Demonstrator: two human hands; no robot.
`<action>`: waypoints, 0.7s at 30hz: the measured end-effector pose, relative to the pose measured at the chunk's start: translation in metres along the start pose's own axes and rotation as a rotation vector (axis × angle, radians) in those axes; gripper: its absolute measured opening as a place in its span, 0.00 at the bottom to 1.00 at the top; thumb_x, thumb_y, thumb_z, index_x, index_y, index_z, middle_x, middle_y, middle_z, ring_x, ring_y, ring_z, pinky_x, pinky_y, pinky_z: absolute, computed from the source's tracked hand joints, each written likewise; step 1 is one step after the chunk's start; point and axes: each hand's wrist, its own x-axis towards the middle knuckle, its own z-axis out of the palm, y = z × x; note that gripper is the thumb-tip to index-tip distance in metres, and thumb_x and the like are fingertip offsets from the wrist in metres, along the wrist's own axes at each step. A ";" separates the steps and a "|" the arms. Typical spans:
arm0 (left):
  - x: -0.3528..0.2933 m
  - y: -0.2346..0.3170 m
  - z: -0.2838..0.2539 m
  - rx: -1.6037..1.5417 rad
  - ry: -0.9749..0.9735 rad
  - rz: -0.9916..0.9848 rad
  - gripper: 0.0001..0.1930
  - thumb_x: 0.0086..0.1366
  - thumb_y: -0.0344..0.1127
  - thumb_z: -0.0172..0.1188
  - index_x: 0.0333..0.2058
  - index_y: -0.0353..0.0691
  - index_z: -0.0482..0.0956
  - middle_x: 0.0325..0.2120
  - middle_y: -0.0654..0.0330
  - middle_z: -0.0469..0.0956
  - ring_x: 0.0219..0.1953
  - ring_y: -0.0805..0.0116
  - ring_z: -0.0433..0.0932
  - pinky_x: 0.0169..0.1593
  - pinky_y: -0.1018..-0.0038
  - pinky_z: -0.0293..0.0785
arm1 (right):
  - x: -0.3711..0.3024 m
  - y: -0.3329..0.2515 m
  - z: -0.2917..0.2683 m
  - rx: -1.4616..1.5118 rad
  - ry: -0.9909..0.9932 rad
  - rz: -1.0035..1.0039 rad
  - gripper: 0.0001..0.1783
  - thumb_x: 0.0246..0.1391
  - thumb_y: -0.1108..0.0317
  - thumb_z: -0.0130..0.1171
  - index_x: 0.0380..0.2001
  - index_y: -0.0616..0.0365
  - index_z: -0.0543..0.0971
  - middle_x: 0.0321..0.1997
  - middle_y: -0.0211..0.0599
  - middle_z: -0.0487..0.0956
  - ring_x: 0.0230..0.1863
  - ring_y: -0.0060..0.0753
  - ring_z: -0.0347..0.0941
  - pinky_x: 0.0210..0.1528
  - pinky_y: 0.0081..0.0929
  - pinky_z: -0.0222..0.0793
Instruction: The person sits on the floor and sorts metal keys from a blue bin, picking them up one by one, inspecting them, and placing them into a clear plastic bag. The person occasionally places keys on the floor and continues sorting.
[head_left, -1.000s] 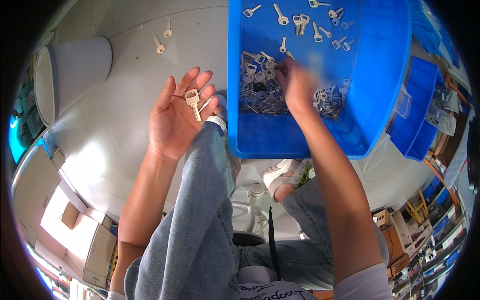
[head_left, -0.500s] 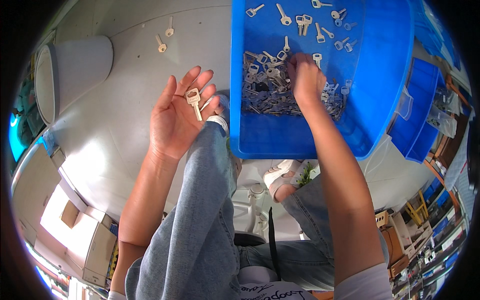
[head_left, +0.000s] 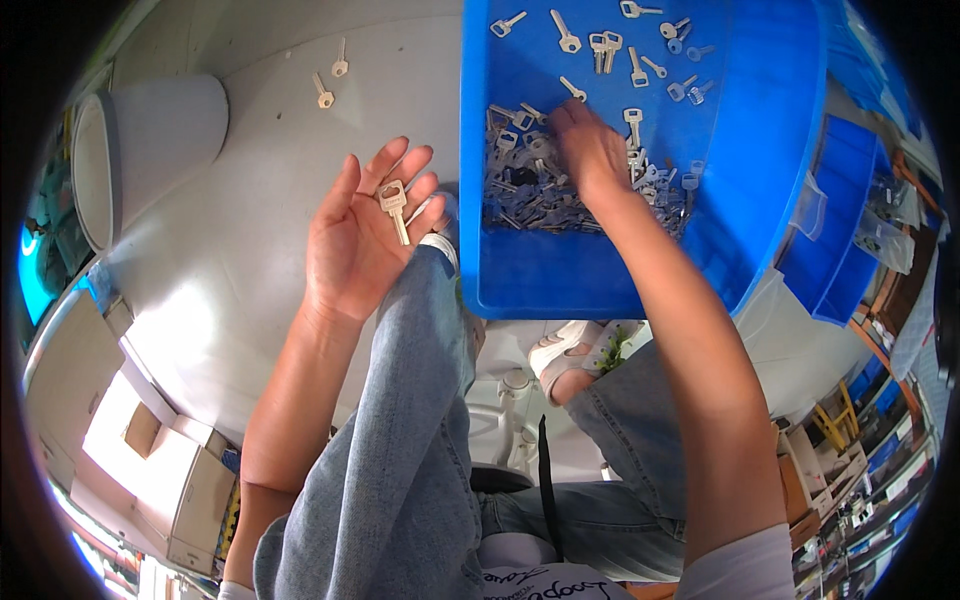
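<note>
My left hand, palm up with its fingers spread and slightly curled, holds a pale metal key lying across the fingers. Inside the blue bin, my right hand reaches down at the far side of a pile of keys. Its back hides most of its fingertips, and whether they grip anything is hidden too. One loose key lies just beyond those fingers. Another key lies to the right of the hand, and several more are scattered over the far part of the bin.
Two keys lie on the grey floor at the far left, beside a pale round bin on its side. At the right stands another blue bin near plastic bags. My knees and shoes are below the key bin.
My right hand has shifted slightly left in the pile. The loose key beyond its fingers has turned to a slant, and the key in my left hand has moved slightly with it.
</note>
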 end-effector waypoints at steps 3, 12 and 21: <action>0.000 -0.001 0.001 0.012 0.013 0.009 0.21 0.67 0.46 0.33 0.48 0.37 0.66 0.45 0.54 0.70 0.44 0.62 0.72 0.50 0.66 0.68 | 0.000 -0.007 0.001 -0.016 -0.036 0.019 0.08 0.43 0.74 0.48 0.30 0.57 0.73 0.34 0.40 0.71 0.37 0.42 0.72 0.34 0.36 0.71; 0.000 0.002 -0.004 0.022 -0.064 -0.011 0.21 0.67 0.47 0.35 0.49 0.39 0.67 0.46 0.57 0.70 0.47 0.66 0.70 0.54 0.68 0.64 | -0.007 -0.002 0.010 -0.014 0.077 0.140 0.07 0.43 0.72 0.53 0.29 0.58 0.73 0.33 0.40 0.73 0.35 0.42 0.73 0.32 0.35 0.71; 0.002 -0.001 0.008 0.081 0.111 0.039 0.20 0.66 0.47 0.35 0.47 0.39 0.67 0.45 0.55 0.70 0.47 0.65 0.70 0.50 0.67 0.68 | -0.027 -0.076 -0.094 1.381 -0.117 0.365 0.09 0.45 0.68 0.62 0.28 0.61 0.76 0.24 0.31 0.76 0.26 0.18 0.71 0.28 0.16 0.67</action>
